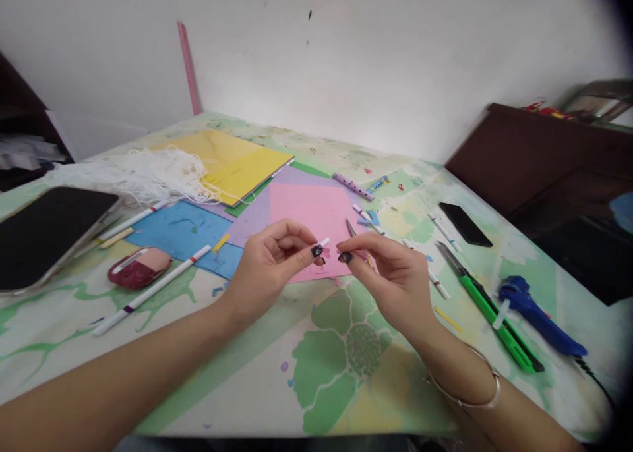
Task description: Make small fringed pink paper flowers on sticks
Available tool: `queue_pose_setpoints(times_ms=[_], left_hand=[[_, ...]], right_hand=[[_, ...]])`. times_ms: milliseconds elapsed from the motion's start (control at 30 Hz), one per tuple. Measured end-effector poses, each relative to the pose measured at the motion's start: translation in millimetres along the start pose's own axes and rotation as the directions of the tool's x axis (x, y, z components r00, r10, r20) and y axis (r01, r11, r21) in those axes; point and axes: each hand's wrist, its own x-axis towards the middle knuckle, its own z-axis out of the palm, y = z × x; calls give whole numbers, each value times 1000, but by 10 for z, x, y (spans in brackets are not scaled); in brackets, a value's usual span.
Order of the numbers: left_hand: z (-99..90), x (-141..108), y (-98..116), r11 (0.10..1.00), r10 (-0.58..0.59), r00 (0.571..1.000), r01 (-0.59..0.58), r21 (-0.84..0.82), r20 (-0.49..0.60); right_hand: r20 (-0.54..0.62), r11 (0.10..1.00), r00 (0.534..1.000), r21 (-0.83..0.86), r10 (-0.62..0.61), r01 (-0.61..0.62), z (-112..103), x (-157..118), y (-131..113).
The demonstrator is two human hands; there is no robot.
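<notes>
My left hand [270, 261] pinches a small white stick-like piece [324, 242] between thumb and forefinger, above the pink sheet [304, 208]. Close by on the right, my right hand [390, 274] has its thumb and forefinger pressed together. Whatever they hold, if anything, is too small to make out. The two sets of fingertips are slightly apart. Partly hidden behind my right hand is a pointed metal blade [351, 227], perhaps of scissors. A purple dotted paper roll [353, 186] and a white marker [368, 219] lie beyond the hands.
On the right lie a green cutter knife [494, 320] with its blade out, a blue glue gun [539, 317] and a black phone [465, 224]. Leftward are white string [148, 175], a yellow folder [247, 169], blue paper [182, 231], a maroon case [139, 267] and a large phone [49, 234].
</notes>
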Motion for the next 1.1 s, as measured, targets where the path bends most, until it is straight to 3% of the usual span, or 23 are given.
queue_pose_setpoints(times_ms=[100, 200, 367, 467, 967, 1100], left_hand=[[3, 2, 6, 999, 24, 1000, -24, 35, -12], [-1, -1, 6, 997, 40, 999, -39, 62, -18], [4, -9, -3, 994, 57, 998, -56, 90, -15], [15, -9, -5, 993, 66, 998, -65, 95, -10], [50, -31, 3, 936, 166, 986, -163, 313, 18], [39, -50, -2, 857, 254, 966, -251, 450, 55]], right_hand=[[3, 999, 999, 13, 31, -31, 8, -2, 6], [64, 982, 989, 122, 135, -142, 15, 13, 9], [295, 836, 896, 348, 333, -425, 21, 56, 40], [346, 776, 864, 399, 366, -489, 32, 57, 61], [233, 851, 913, 342, 334, -399, 52, 35, 36], [156, 936, 959, 227, 238, -269, 57, 6, 63]])
